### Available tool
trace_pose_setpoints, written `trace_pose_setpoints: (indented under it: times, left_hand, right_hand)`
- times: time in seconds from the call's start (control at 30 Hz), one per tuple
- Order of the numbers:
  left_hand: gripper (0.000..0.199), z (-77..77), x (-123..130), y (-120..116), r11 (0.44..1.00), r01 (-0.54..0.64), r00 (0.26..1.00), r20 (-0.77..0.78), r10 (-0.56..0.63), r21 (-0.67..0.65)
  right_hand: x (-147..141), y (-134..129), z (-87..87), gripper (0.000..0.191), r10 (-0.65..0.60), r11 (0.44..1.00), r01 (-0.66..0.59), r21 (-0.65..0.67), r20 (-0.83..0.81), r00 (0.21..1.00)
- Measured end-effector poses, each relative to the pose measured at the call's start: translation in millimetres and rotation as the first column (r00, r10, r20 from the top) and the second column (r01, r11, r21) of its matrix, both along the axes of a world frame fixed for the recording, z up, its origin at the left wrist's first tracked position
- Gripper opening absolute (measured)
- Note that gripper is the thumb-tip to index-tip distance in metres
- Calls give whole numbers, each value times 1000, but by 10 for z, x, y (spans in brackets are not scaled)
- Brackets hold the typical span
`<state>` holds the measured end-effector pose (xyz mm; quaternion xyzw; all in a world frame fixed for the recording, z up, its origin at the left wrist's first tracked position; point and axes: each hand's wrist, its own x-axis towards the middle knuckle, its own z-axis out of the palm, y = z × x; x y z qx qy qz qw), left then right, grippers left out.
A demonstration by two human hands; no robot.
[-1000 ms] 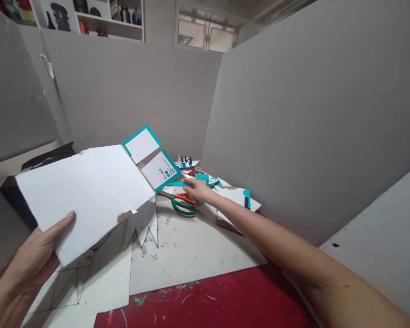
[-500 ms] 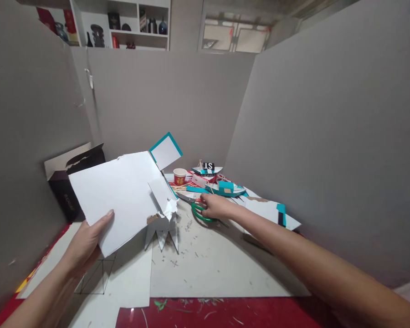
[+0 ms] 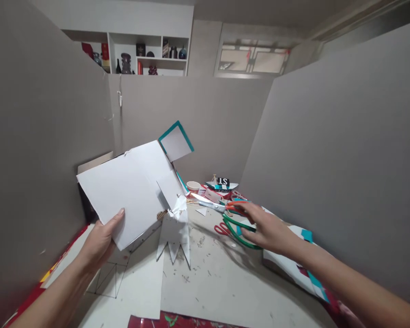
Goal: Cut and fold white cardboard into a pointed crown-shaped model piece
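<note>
Above the littered table (image 3: 222, 278), the right hand (image 3: 264, 228) grips scissors (image 3: 241, 234); the left hand (image 3: 100, 239) pinches a white box (image 3: 130, 187).

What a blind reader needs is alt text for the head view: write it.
The left hand holds a white box with a teal-edged flap; the right hand grips green- and orange-handled scissors. Beyond them stand a paper cup and a model boat.

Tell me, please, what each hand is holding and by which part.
Left hand: white carton, by its near edge. Right hand: scissors, by their handles.
</note>
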<state>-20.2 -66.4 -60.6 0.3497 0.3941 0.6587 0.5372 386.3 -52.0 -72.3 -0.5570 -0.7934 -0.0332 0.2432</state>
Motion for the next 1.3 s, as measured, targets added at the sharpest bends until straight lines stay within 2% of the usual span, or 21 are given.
trace_pose_setpoints:
  times: [0.07, 0.13, 0.23, 0.3, 0.33, 0.4, 0.47, 0.53, 0.6, 0.67, 0.73, 0.8, 0.93, 1.0, 1.07, 1.13, 1.17, 1.2, 1.23, 1.3]
  left_hand:
    - [40, 50, -1, -36, 1000, -22, 1000, 11, 22, 10]
    - [40, 83, 3, -71, 998, -60, 998, 11, 59, 33]
    - [42, 78, 19, -104, 991, -108, 994, -20, 110, 83]
    - [43, 36, 41, -118, 987, -123, 990, -55, 129, 103]
    - [43, 8, 56, -128, 986, -129, 988, -74, 138, 106]
    - [43, -43, 96, -159, 985, -143, 981, -120, 155, 100]
    - [43, -73, 145, -208, 988, -134, 973, -180, 146, 74]
    - [42, -79, 190, -261, 994, -97, 974, -203, 104, 41]
    - [42, -73, 216, -299, 997, -61, 986, -152, 66, 36]
    - [42, -67, 211, -307, 997, -48, 994, -91, 53, 61]
    - [44, -58, 174, -290, 996, -42, 996, -76, 48, 83]
    - [46, -29, 111, -262, 997, -16, 995, -97, 23, 74]
    - [46, 99, -56, -199, 999, 45, 990, -131, -43, 10]
    - [42, 148, -145, -145, 1000, 21, 990, -141, -21, -1]
    - [40, 148, -219, -62, 1000, 11, 986, -165, -15, -26]
    - [35, 103, -265, 43, 998, 24, 986, -161, -33, -61]
    - [31, 72, -277, 97, 998, 20, 988, -149, -29, -65]
    - [28, 42, -285, 145, 998, 7, 989, -145, -15, -58]
    - [26, 20, -289, 182, 999, -29, 987, -158, 23, -38]
    - [27, 9, -290, 204, 986, -162, 962, -216, 168, 45]
  right_hand:
    - [3, -63, -55, 42, -37, 990, 67, 121, -232, 972]
    - [-69, -116, -123, 33, -98, 985, 153, 79, -473, 876]
    - [-328, -193, -167, 37, -125, 992, 102, -75, -707, 696]
    - [-575, -233, -128, 40, -85, 996, 61, -60, -770, 632]
    - [-710, -243, -92, 38, -16, 999, 36, 7, -789, 615]
    - [-980, -235, -8, 37, 146, 986, -30, 163, -767, 625]
    - [-1224, -188, 64, 43, 263, 943, -50, 331, -641, 722]
    - [-1411, -112, 107, 48, 329, 870, -68, 488, -474, 817]
    - [-1519, -30, 119, 40, 325, 805, -73, 589, -336, 884]
    - [-1541, 35, 110, 26, 276, 792, -52, 608, -280, 919]
    - [-1488, 69, 98, 18, 208, 829, 6, 559, -320, 924]
    - [-1387, 72, 100, 15, 161, 876, 67, 478, -420, 893]
    - [-1163, 48, 162, 21, 152, 936, 133, 326, -714, 683]
    - [-1073, 39, 202, 26, 175, 949, 128, 287, -821, 544]
    - [-1001, 31, 233, 31, 214, 967, 59, 246, -920, 329]
    - [-945, 22, 249, 36, 215, 976, -46, 214, -976, 26]
    - [-921, 18, 252, 38, 196, 975, -85, 205, -975, -100]
    - [-899, 15, 253, 38, 177, 975, -104, 197, -968, -180]
    - [-880, 16, 253, 37, 163, 976, -107, 192, -959, -232]
    - [-847, 25, 257, 34, 155, 978, -92, 188, -947, -283]
